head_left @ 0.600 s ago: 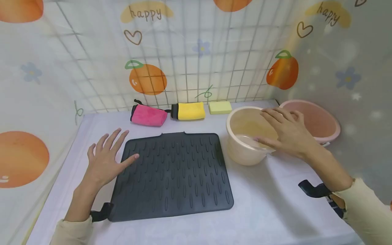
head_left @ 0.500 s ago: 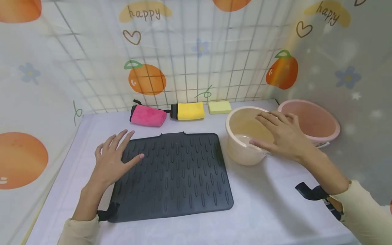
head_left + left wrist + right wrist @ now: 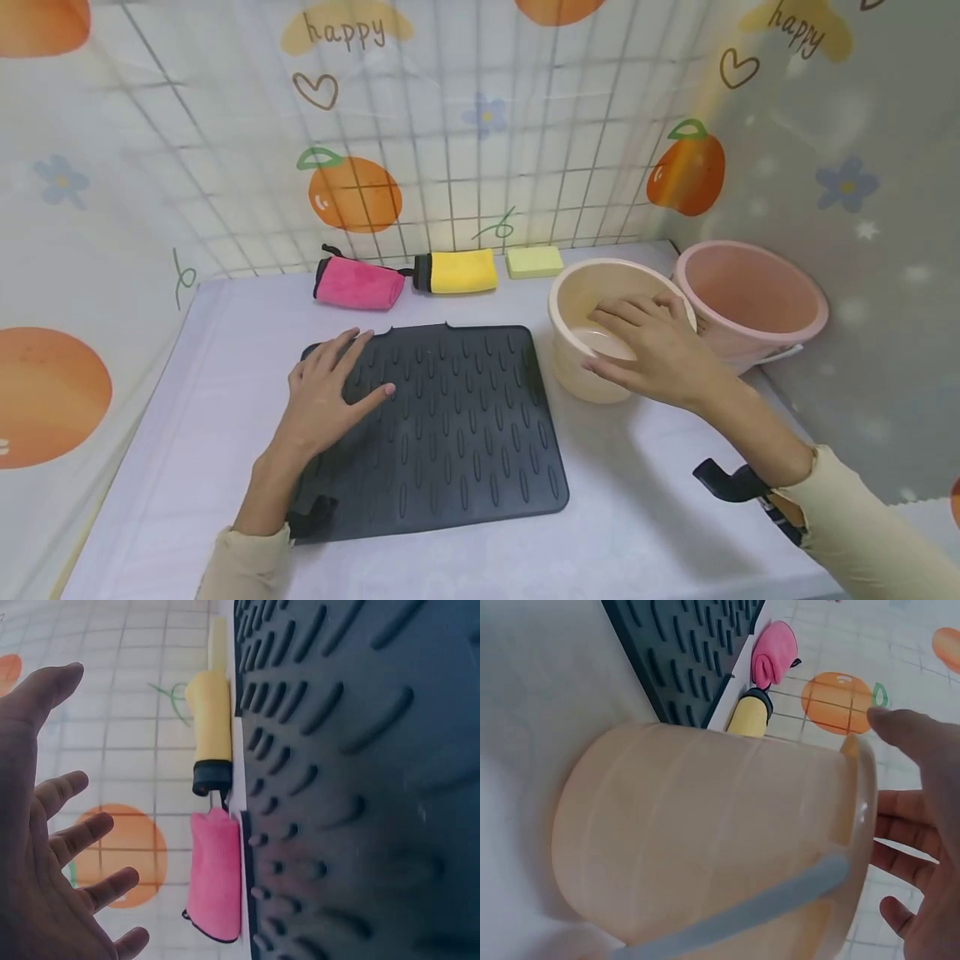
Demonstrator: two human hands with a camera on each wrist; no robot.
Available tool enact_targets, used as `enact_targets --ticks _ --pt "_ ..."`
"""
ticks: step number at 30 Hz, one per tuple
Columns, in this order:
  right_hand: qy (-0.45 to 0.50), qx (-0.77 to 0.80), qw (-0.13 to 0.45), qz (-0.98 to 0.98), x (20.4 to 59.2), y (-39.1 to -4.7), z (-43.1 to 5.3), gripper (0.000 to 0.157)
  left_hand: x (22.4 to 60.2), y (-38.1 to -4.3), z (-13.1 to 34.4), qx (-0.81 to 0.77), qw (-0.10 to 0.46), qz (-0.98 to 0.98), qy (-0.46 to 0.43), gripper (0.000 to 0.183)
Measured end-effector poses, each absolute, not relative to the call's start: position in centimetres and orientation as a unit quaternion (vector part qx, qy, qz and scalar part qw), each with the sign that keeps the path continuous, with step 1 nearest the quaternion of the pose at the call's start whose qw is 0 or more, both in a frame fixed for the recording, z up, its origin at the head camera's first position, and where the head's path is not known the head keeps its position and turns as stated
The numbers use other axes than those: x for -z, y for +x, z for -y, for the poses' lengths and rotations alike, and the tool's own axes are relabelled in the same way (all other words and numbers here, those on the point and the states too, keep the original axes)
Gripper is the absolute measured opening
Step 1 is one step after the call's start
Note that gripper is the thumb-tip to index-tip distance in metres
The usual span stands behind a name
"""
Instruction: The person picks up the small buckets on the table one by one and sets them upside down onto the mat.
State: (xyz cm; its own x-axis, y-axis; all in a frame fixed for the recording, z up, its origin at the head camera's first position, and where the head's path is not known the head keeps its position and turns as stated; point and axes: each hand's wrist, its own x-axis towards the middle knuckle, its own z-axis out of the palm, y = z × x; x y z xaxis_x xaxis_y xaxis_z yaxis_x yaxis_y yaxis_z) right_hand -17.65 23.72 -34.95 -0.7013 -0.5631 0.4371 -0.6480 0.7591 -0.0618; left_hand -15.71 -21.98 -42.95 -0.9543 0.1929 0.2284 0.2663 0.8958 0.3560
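My left hand (image 3: 318, 408) hovers with spread fingers over the left part of a black ridged mat (image 3: 465, 425), holding nothing. In the left wrist view its fingers (image 3: 90, 829) stand apart from the mat's surface. My right hand (image 3: 656, 354), fingers loosely spread, is over the mouth of a cream bucket (image 3: 581, 375) to the right of the mat. The right wrist view shows that bucket's wall (image 3: 697, 817) and its pale handle (image 3: 765, 900) hanging down the side; the thumb and fingers are just above the rim, gripping nothing.
A pink bucket (image 3: 817, 321) stands behind the cream one at the right. Along the back lie a rolled pink cloth (image 3: 360, 285), a rolled yellow cloth (image 3: 465, 272) with a black band, and a pale yellow block (image 3: 534, 262). A printed curtain (image 3: 480, 167) over a wire grid closes the back.
My left hand has moved right, from the mat's left edge to over the mat. My right hand has shifted left and slightly down, across the cream bucket's mouth. The buckets and cloths stay put.
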Motion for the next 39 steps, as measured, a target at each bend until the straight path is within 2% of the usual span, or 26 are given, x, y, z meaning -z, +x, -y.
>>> enact_targets --ticks 10,24,32,39 --pt "0.374 -0.120 0.224 0.892 36.3 -17.7 -22.4 0.044 44.5 -15.8 19.7 0.233 0.084 0.960 -0.133 0.086" --pt "0.372 -0.081 0.249 0.890 36.1 -16.9 -21.4 0.023 44.6 -16.0 18.6 0.243 0.074 0.956 -0.145 0.083" --pt "0.368 -0.129 0.292 0.873 35.0 -17.0 -21.6 0.023 44.6 -15.8 18.6 0.253 0.074 0.953 -0.147 0.080" --pt "0.293 -0.176 0.301 0.890 32.8 -16.2 -22.5 0.021 44.2 -15.5 18.6 0.269 0.079 0.948 -0.149 0.079"
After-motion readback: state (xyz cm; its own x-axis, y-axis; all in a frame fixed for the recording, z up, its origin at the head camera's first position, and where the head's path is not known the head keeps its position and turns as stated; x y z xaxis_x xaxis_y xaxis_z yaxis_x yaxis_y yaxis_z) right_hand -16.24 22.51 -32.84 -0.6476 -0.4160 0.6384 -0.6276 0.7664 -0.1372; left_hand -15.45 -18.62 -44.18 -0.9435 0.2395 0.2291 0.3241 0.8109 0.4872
